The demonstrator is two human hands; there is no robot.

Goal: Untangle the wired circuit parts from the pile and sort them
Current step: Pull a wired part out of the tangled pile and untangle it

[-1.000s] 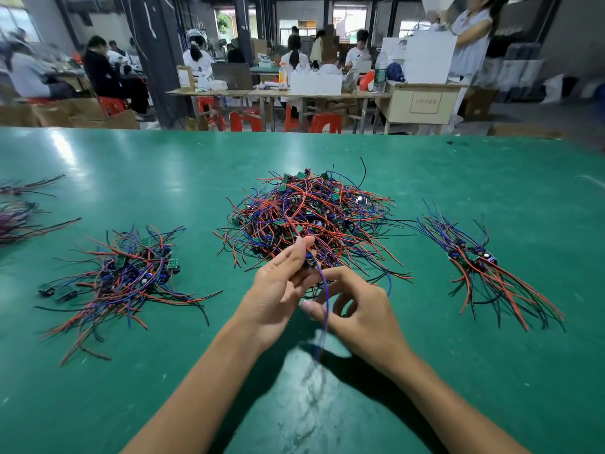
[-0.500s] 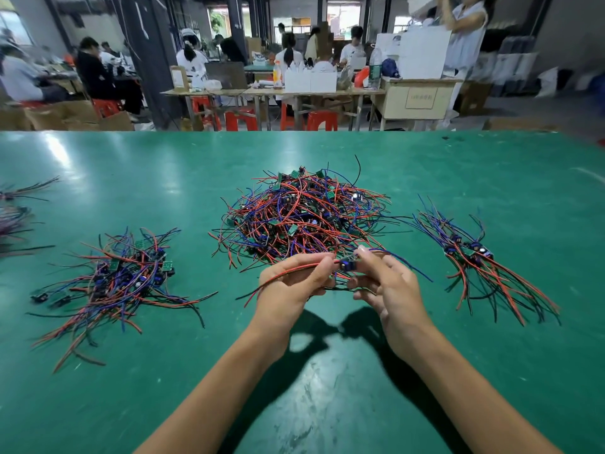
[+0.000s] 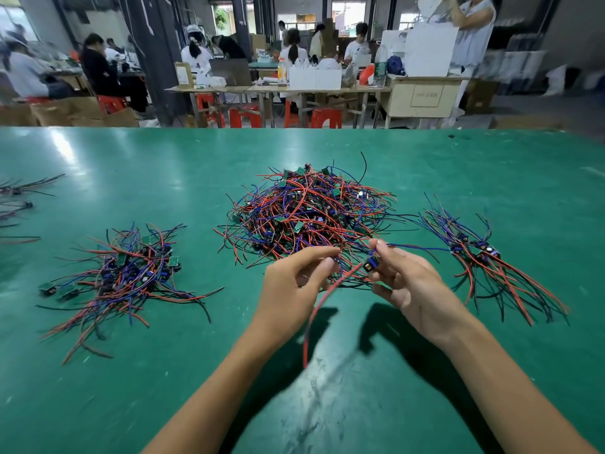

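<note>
Table: green work surface [image 3: 327,404], glossy, with glare patches toward the far left.
Main pile: large tangle of red, blue and black wires with small green boards [image 3: 307,213], centre of the table, just beyond both hands.
Left group: looser spread of wired parts [image 3: 127,273], well apart from the main pile, wire ends fanning toward the near left.
Right group: smaller bundle [image 3: 481,257], boards clustered at its far end, red and black leads trailing toward the near right.
Far-left strands: a few dark wires [image 3: 19,198] at the frame edge, partly cut off.
Right hand: [image 3: 409,283] raised above the table, thumb and fingertips pinching one small circuit part [image 3: 370,264] with a blue component on it.
Part's leads: a red wire [image 3: 314,319] curves down from the part toward the table between the forearms; a blue lead runs rightward from the fingertips toward the right group.
Left hand: [image 3: 294,286] beside the right, fingers curled, thumb and forefinger pinching thin wires at the near rim of the main pile; exactly which strand, cannot tell.
Background: people seated at long benches [image 3: 278,90], red stools, white boxes.
</note>
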